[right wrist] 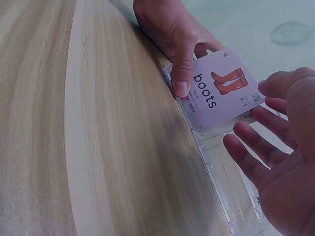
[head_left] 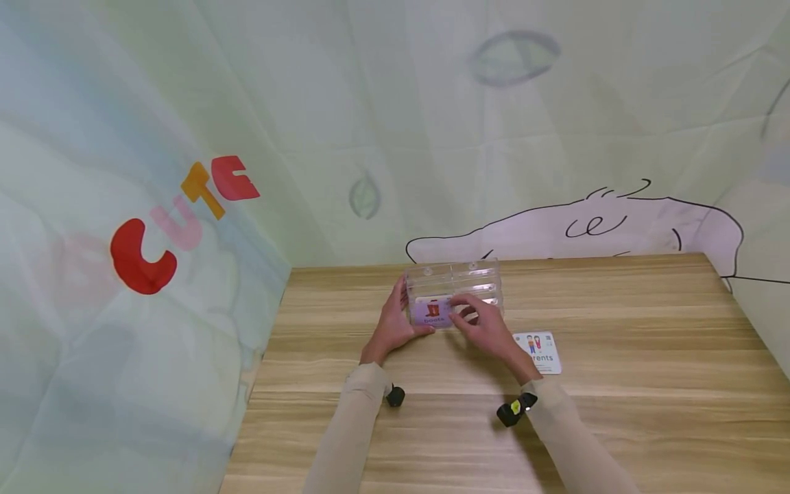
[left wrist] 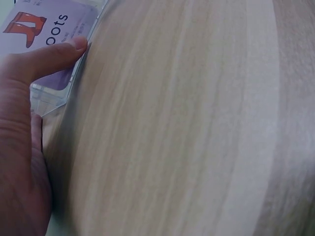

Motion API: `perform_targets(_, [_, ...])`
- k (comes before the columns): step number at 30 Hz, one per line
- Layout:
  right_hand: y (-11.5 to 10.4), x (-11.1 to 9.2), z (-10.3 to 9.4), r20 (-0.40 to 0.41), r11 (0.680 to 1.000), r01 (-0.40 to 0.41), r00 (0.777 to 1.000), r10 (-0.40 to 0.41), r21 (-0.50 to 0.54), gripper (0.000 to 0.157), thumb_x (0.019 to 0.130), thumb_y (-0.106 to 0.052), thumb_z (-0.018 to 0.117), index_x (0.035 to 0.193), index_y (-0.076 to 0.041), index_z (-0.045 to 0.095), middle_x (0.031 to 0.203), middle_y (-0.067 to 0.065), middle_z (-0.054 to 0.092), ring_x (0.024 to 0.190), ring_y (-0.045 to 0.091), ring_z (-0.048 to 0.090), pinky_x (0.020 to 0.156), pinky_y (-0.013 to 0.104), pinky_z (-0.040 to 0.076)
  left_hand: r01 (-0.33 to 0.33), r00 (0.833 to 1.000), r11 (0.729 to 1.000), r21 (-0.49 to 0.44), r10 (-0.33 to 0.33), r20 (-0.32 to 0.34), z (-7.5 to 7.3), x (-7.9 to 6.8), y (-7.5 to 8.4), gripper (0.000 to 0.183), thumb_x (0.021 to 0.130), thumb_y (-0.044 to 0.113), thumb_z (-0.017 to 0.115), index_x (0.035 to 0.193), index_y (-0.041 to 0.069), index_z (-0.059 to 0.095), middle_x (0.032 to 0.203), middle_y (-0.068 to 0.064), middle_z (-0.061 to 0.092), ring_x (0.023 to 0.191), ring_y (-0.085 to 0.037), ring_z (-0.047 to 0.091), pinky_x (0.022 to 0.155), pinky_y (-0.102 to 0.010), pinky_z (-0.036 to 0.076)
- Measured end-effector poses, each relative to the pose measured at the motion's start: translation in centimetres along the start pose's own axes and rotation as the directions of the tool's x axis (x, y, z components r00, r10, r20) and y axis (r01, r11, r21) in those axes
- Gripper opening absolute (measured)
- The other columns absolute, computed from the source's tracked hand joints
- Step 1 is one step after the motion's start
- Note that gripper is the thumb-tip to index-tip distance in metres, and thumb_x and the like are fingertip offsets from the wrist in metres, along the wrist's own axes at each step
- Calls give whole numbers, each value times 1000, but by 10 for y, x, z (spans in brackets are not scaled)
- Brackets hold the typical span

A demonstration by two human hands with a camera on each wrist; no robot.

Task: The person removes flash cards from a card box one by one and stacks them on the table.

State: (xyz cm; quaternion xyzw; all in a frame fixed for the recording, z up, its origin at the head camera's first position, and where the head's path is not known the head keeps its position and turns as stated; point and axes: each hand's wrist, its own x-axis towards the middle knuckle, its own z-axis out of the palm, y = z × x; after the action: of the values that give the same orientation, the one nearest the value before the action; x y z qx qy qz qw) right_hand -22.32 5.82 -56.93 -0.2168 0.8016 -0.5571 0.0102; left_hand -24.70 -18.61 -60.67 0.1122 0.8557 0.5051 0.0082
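A purple flash card (head_left: 431, 312) with red boots and the word "boots" lies against the front of a clear plastic card holder (head_left: 474, 288), at its left side. My left hand (head_left: 393, 324) grips the holder's left end, its thumb (left wrist: 61, 55) over the card's lower edge. At the card's right edge, my right hand (head_left: 487, 331) pinches a corner between thumb and finger. In the right wrist view its other fingers (right wrist: 256, 140) spread beside the holder's right part. How deep the card sits in the holder cannot be told.
A white card (head_left: 546, 353) with two drawn figures and partly hidden lettering lies on the wooden table (head_left: 648, 384), right of the right wrist. Behind the table hangs a printed curtain (head_left: 321, 137). Both wrists carry small black cameras (head_left: 509, 413).
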Motion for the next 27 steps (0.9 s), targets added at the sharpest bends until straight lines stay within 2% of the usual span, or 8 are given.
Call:
perform_targets(6, [-1, -1, 3, 38, 997, -41, 999, 39, 64, 34, 97, -5, 72, 129, -5, 61, 126, 17, 69, 103, 30, 70, 88, 40, 62, 11, 1000, 1000, 15, -11, 1, 0, 0, 1, 136, 67, 24, 101, 167, 14, 9, 164, -17, 35, 149, -26, 37, 121, -33, 34])
perform_targets(10, [0, -1, 4, 37, 996, -37, 999, 34, 82, 31, 96, -4, 73, 124, -5, 60, 123, 18, 70, 102, 31, 70, 89, 42, 62, 10, 1000, 1000, 24, -10, 1, 0, 0, 0, 136, 68, 24, 101, 167, 16, 9, 164, -15, 35, 149, -25, 37, 121, -31, 33])
perform_targets(16, [4, 2, 7, 59, 1000, -6, 998, 5, 18, 15, 97, -7, 73, 112, -8, 71, 119, 9, 71, 102, 25, 69, 84, 38, 62, 7, 1000, 1000, 14, -7, 3, 0, 0, 1, 136, 68, 25, 101, 167, 16, 9, 164, -14, 35, 149, -22, 37, 120, -27, 32])
perform_targets(20, [3, 6, 9, 60, 999, 36, 998, -34, -25, 17, 96, -5, 73, 112, -8, 75, 115, 7, 72, 98, 22, 68, 78, 33, 62, -4, 1000, 1000, 1, 4, 4, -1, 0, 1, 135, 67, 24, 101, 167, 14, 10, 163, -15, 36, 149, -25, 37, 121, -31, 33])
perform_targets(27, [-2, 10, 8, 27, 998, 36, 999, -35, -51, 18, 93, -3, 75, 111, -7, 75, 110, 6, 72, 92, 20, 66, 73, 32, 61, -23, 1000, 1000, -21, 23, -2, -1, 0, 2, 135, 65, 20, 102, 166, 11, 12, 161, -19, 38, 148, -29, 39, 121, -35, 35])
